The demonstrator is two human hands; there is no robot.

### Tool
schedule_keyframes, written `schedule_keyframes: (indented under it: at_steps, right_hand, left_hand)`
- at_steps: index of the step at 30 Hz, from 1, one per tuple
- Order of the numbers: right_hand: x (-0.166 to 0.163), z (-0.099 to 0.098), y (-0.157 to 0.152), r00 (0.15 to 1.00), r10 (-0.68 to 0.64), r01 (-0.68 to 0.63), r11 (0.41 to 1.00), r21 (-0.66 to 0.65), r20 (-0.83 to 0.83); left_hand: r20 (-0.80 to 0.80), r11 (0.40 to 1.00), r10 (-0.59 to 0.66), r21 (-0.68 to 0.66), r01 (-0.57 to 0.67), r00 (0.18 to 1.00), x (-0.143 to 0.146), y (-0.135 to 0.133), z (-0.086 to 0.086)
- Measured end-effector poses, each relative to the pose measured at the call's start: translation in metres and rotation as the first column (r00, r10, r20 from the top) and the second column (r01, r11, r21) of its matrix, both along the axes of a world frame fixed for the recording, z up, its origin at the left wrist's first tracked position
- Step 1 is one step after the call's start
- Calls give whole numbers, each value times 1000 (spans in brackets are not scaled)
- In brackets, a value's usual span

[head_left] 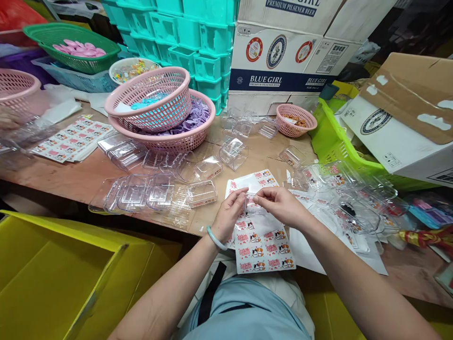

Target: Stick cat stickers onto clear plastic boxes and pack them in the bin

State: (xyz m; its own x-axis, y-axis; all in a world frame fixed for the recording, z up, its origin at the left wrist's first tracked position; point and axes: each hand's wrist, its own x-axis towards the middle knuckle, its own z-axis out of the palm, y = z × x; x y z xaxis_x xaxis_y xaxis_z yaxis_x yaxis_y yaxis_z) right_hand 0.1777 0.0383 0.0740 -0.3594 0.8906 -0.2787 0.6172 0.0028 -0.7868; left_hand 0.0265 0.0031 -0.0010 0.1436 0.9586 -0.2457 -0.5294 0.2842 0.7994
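My left hand [230,216], with a pale bangle at the wrist, grips the left side of a small clear plastic case [250,204]. At the case's right edge, the thumb and fingertips of my right hand [281,204] are pinched together; whether a sticker is between them is hidden. Under both hands lie sheets of cat stickers [264,248] with pink lettering. To the left of my left hand rests another clear case [201,193], beside a row of clear plastic covers [145,192]. More stickered cases [338,179] are heaped to the right of my right hand.
Pink baskets [152,101] with purple and blue pieces stand at the back left. Turquoise crates [184,33] and a beer carton [279,56] rise behind the table. A green crate [339,137] stands right; a yellow box [60,269] is below left. Another person's hand [9,118] shows far left.
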Motion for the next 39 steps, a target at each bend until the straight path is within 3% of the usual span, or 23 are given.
schedule_keyframes:
  at_steps: [8, 14, 18, 22, 25, 31, 34, 36, 37, 39]
  right_hand:
    - [-4, 2, -2, 996, 8, -14, 998, 65, 88]
    - [-14, 5, -11, 966, -39, -18, 976, 216, 256]
    - [-8, 2, -14, 984, -48, 20, 986, 163, 169]
    - [6, -4, -22, 981, -195, 193, 973, 129, 2]
    - [13, -9, -31, 981, -190, 192, 962, 194, -32]
    - [16, -28, -43, 958, -255, 149, 833, 532, 131]
    - [15, -38, -43, 883, -461, 321, 724, 611, 82]
    - [10, -42, -43, 834, -549, 495, 703, 511, -53]
    - [7, -43, -43, 830, -542, 545, 735, 402, -133]
    - [1, -45, -44, 834, -463, 521, 839, 155, -299]
  left_hand:
    - [4, 1000, -17, -10, 17, 1000, -1, -1, 1]
    - [-43, 996, -5, 89, 9, 999, 0, -1, 1]
    - [-89, 995, 4, 96, 5, 996, 0, 1, -3]
    - [-72, 995, 1, 96, 6, 997, 0, 1, -8]
    - [-59, 996, -7, 88, 12, 998, 1, 0, -9]
    - [-43, 996, 32, 81, -28, 999, 3, -3, -7]
    - [-23, 995, 77, 70, -75, 997, 2, -5, -1]
    - [-12, 990, 95, 107, -93, 995, 3, -7, 7]
    - [-3, 986, 97, 137, -95, 995, 4, -9, 11]
    - [19, 980, 108, 167, -110, 994, 4, -14, 21]
